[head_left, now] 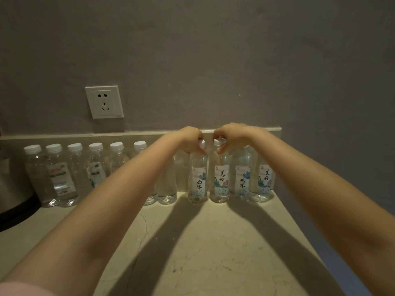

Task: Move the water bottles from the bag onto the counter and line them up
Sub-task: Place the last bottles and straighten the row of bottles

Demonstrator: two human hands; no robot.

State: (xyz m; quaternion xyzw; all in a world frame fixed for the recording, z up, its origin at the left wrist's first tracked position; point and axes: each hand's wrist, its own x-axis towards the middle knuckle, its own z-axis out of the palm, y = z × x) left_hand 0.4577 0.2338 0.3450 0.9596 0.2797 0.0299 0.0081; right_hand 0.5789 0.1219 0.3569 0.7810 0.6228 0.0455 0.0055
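Several clear water bottles with white caps stand upright in a row along the back of the beige counter [192,242], against the low backsplash. My left hand [192,138] grips the neck of one labelled bottle [197,180] just under its cap. Right beside it, my right hand [229,135] grips the neck of the neighbouring labelled bottle [221,181]. Both bottles stand on the counter, touching side by side. Two more labelled bottles [242,180] stand to their right. My left forearm hides parts of the bottles in the middle of the row. No bag is in view.
A dark rounded appliance [12,197] sits at the counter's left edge. A white wall socket [104,102] is above the left bottles. The counter's right edge [303,231] runs diagonally beside the last bottle.
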